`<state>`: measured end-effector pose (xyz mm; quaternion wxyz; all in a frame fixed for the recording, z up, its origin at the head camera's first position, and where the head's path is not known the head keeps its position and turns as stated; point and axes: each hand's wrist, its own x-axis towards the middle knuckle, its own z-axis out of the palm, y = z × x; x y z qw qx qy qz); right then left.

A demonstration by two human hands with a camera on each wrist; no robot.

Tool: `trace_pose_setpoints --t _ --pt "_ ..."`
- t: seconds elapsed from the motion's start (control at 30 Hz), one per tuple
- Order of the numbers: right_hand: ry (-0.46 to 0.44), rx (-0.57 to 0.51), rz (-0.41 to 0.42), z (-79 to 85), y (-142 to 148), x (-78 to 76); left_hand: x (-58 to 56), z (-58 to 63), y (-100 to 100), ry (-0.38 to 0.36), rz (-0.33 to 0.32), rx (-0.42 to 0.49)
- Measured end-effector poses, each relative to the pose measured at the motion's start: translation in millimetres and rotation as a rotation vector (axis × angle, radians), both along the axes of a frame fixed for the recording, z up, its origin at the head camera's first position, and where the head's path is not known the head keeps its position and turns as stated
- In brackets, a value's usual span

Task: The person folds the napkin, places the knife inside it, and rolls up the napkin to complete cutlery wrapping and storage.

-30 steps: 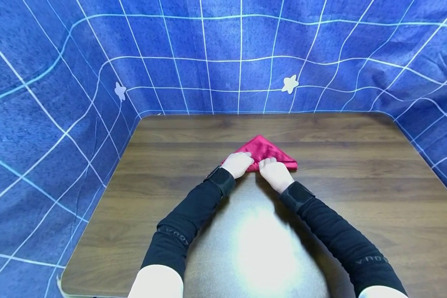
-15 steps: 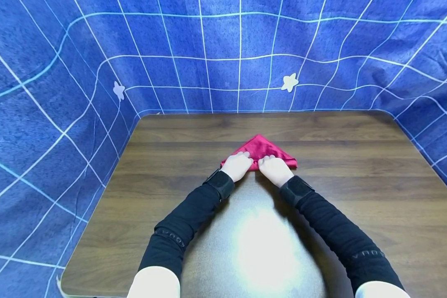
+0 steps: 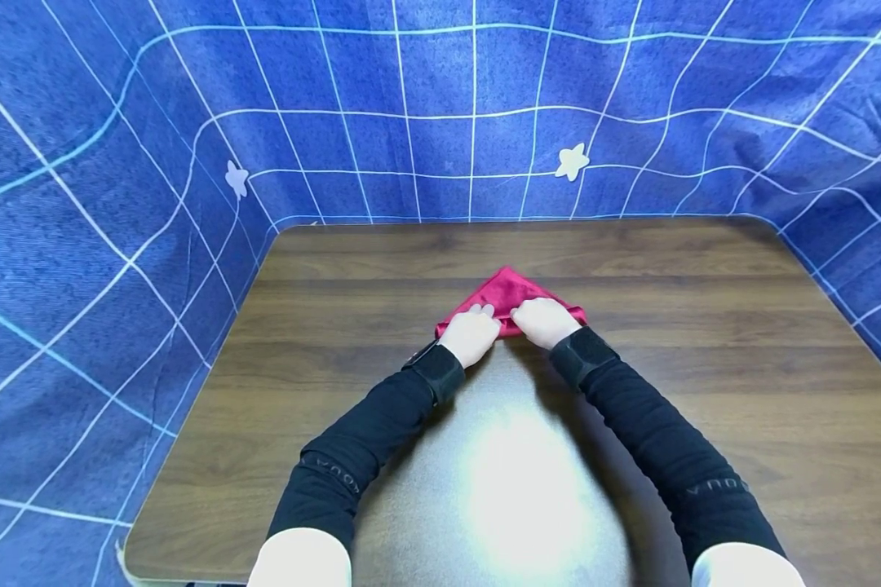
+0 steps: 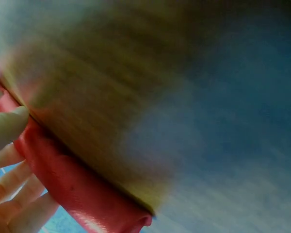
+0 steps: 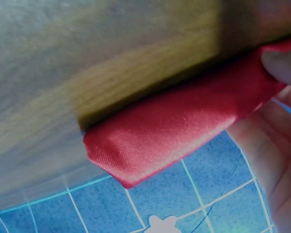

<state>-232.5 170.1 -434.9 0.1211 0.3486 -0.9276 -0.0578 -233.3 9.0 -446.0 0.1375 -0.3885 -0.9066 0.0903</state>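
Note:
A shiny red satin cloth (image 3: 506, 285) lies on the table as a triangle, its point away from me and its near edge rolled. My left hand (image 3: 471, 336) pinches the roll left of its middle. In the left wrist view the thumb (image 4: 9, 127) is on the roll's near side, and fingers spread behind it. Just right of the middle, my right hand (image 3: 546, 320) grips the same edge. The right wrist view has its thumb (image 5: 283, 64) on the cloth roll (image 5: 155, 131), whose right end sticks out past the hand.
The brown wood-grain table (image 3: 323, 326) has a rounded far edge. A blue curtain (image 3: 382, 81) with white grid lines and star shapes stands behind it and at both sides. Bright glare (image 3: 521, 497) lies between my forearms.
The right hand has moved slightly up and its fingertips have turned downward onto the cloth. The left hand has shifted slightly toward me. The cloth's far tip sits marginally nearer.

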Motion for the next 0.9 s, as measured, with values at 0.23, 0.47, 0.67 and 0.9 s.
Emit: trace_pose_setpoints --t 0.23,0.47,0.67,0.9 --pt "-0.097 0.010 -0.027 8.1 0.3 -4.1 -2.0 -4.7 -0.6 0.103 -0.006 0.004" --pt "-0.133 -0.026 -0.048 4.7 5.2 -4.7 -7.8 -2.3 0.3 0.120 -0.061 -0.032" --pt "-0.064 -0.050 -0.055 -5.3 8.6 0.8 -16.0 2.9 -1.0 -0.024 -0.047 -0.057" --pt "0.128 -0.016 -0.053 -18.4 3.0 8.1 -27.2 6.9 -5.6 -0.157 -0.054 -0.043"
